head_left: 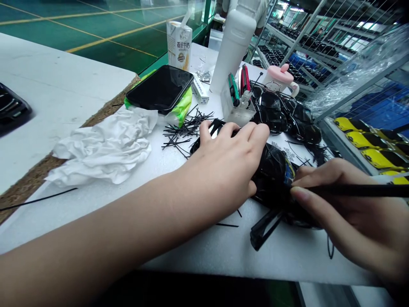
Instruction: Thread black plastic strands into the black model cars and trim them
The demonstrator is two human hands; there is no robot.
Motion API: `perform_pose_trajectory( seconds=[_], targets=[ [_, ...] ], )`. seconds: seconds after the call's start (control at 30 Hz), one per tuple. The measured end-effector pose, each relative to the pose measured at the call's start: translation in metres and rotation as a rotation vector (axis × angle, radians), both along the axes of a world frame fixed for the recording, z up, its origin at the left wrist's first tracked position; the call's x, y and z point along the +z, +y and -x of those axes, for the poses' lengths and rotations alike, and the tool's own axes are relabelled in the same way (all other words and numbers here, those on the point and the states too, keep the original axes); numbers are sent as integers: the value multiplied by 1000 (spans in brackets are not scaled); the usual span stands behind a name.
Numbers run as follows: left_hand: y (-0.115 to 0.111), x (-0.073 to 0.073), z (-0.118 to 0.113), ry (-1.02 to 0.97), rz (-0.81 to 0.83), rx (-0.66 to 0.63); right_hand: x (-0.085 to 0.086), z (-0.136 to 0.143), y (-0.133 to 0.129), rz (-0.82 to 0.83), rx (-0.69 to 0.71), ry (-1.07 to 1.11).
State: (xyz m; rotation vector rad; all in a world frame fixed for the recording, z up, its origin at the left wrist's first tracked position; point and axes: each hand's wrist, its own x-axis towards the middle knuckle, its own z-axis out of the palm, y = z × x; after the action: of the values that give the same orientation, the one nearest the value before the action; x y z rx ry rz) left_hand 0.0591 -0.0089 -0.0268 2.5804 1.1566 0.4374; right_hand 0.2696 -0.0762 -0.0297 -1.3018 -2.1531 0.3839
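My left hand [231, 153] lies over a glossy black piece [215, 125], its fingers curled down onto it; the palm covers most of that piece. Between thumb and fingers of my right hand [348, 213] is a slim black stick [361, 190], running off to the right edge. Its tip end is among shiny black parts [275, 170] just right of my left hand, and whether it touches them I cannot tell. A black looped part [266, 230] sticks out below, toward the table's front.
Left of my hands, crumpled white cloth or paper [108, 143] and a phone [161, 88] lie on the white table [207, 251]. Thin black strips [188, 128] are scattered behind. Beyond stand a drink carton [179, 44], white bottle [233, 42], knife holder [238, 111] and lidded mug [279, 79]. Racks [358, 145] hold yellow-and-black shells.
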Motion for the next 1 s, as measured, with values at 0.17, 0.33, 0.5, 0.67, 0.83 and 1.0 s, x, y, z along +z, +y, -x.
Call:
perform_pose_trajectory(
  seconds=[0.17,0.33,0.5,0.67,0.83,1.0],
  targets=[
    [1,3,0,29,49,-6,-4,1,-2,32,61,-61],
    [1,4,2,41,45,-38,-2,2,-1,21,79,-67],
    [1,-2,1,21,15,-20,-2,3,2,20,94,-80],
    [3,-7,-1,-20,-16,-12,4,6,6,42,125,-122],
    [2,-2,0,19,16,-2,10,9,8,60,143,-167],
    [2,1,2,35,18,-15,4,12,8,60,137,-139]
  ],
)
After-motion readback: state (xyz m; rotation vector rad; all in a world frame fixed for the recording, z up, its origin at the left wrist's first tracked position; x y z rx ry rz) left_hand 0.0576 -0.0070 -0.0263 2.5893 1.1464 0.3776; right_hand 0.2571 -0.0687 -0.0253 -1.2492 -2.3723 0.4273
